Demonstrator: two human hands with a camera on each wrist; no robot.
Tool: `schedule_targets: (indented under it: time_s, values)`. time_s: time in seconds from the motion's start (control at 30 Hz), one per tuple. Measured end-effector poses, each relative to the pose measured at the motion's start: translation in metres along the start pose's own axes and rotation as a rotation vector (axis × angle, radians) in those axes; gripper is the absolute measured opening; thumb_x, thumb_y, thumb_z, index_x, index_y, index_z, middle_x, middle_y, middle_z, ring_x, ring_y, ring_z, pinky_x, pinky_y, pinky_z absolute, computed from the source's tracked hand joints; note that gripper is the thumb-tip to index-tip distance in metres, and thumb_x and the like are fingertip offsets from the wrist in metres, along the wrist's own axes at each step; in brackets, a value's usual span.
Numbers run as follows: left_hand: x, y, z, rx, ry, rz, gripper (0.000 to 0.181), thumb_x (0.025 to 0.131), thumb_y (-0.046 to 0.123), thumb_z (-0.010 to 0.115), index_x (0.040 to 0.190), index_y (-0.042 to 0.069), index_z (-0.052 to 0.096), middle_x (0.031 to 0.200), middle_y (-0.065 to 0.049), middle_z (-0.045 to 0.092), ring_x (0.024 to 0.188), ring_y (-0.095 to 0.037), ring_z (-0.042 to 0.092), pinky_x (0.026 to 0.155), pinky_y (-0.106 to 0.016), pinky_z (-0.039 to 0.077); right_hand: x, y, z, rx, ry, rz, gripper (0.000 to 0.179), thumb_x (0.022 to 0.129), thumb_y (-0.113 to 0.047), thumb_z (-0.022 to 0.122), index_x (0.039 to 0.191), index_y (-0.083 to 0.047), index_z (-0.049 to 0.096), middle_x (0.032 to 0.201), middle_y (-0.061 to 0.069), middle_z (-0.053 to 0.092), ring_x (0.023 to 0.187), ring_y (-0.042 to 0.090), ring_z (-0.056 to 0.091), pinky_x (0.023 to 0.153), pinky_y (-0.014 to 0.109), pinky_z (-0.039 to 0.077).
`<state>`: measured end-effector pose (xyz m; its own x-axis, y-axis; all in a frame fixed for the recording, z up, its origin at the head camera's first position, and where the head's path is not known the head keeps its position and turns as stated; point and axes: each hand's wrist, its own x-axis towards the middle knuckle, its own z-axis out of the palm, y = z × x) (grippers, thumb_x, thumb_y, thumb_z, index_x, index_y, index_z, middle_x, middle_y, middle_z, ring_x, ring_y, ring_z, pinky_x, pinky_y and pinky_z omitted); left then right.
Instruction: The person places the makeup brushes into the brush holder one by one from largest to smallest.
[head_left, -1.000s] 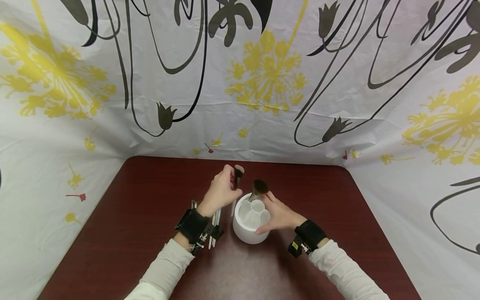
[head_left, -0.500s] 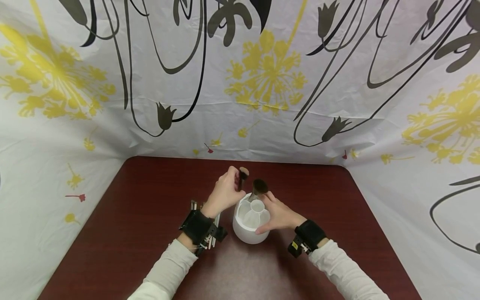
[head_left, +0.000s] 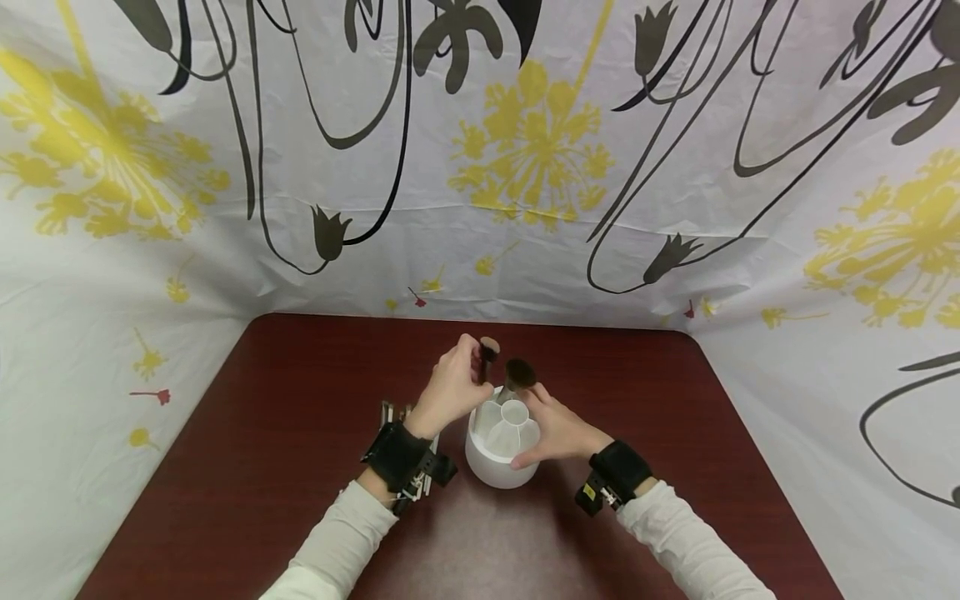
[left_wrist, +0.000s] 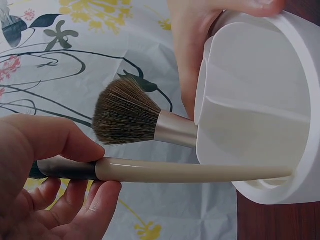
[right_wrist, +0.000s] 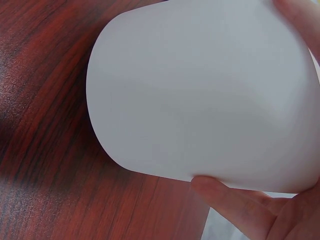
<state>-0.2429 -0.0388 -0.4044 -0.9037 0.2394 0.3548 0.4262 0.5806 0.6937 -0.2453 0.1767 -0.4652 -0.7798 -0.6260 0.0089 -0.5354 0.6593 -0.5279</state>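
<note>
My left hand [head_left: 448, 383] pinches a makeup brush [left_wrist: 175, 170] by its dark ferrule, bristle end up. In the left wrist view the tapered tip of its beige handle reaches inside the rim of a white divided brush holder [head_left: 501, 473]. My right hand [head_left: 557, 427] grips that holder from the right, thumb at the near side and fingers behind. A bigger, fluffy makeup brush [left_wrist: 127, 112] with a silver ferrule stands in a back compartment, its handle hidden by the holder wall. The right wrist view is filled by the holder's smooth outer wall [right_wrist: 200, 95].
Several more slim brushes [head_left: 387, 412] lie on the dark red wooden table [head_left: 315, 383], left of the holder and mostly hidden under my left wrist. A white flower-printed cloth [head_left: 420, 250] hangs behind the table and along both sides.
My left hand has moved slightly right, bringing the pinched brush from beside the holder to its left rim, with the handle tip now inside. My right hand and the holder stay put.
</note>
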Motion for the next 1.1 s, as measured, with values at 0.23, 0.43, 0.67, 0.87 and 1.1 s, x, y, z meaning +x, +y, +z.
schedule_targets:
  time_s: [0.23,0.43,0.67,0.87,1.1]
  values:
    - [0.0,-0.001,0.001,-0.018,-0.004,0.004,0.037,0.067,0.004,0.065,0.096,0.003,0.043,0.083,-0.011,0.054,0.068,-0.015,0.053,0.059,-0.026,0.043,0.0,0.0,0.0,0.001,0.001,0.0,0.11,0.056,-0.058,0.076,0.142,-0.013,0.024,0.132,0.013,0.032,0.112,0.025,0.045,0.085,0.041,0.044]
    - [-0.001,-0.002,0.003,0.003,-0.021,0.006,0.038,0.068,0.005,0.064,0.098,0.005,0.04,0.08,-0.011,0.054,0.065,-0.013,0.049,0.057,-0.027,0.04,0.0,0.001,0.001,0.002,0.005,-0.003,0.109,0.055,-0.058,0.076,0.142,-0.015,0.026,0.13,0.009,0.033,0.11,0.022,0.046,0.084,0.039,0.044]
    - [-0.003,-0.001,0.005,0.005,-0.031,0.01,0.038,0.069,0.004,0.065,0.098,0.005,0.041,0.079,-0.01,0.053,0.064,-0.013,0.05,0.056,-0.026,0.041,0.0,0.001,0.002,0.008,0.009,-0.003,0.11,0.055,-0.057,0.077,0.143,-0.016,0.024,0.131,0.011,0.033,0.111,0.024,0.046,0.084,0.04,0.044]
    - [-0.005,-0.003,0.009,0.024,-0.038,0.002,0.038,0.07,0.005,0.068,0.099,0.006,0.042,0.079,-0.004,0.05,0.066,-0.013,0.051,0.057,-0.025,0.042,0.0,0.0,0.001,0.019,0.005,-0.007,0.111,0.057,-0.056,0.077,0.144,-0.016,0.02,0.135,0.014,0.03,0.114,0.027,0.044,0.085,0.043,0.044]
    - [-0.008,-0.006,0.014,0.017,-0.06,-0.005,0.038,0.07,0.005,0.068,0.097,0.007,0.041,0.08,-0.005,0.051,0.066,-0.012,0.051,0.055,-0.023,0.042,0.0,-0.001,0.001,0.027,0.002,-0.006,0.112,0.057,-0.056,0.077,0.145,-0.02,0.018,0.138,0.013,0.027,0.116,0.027,0.043,0.085,0.043,0.044]
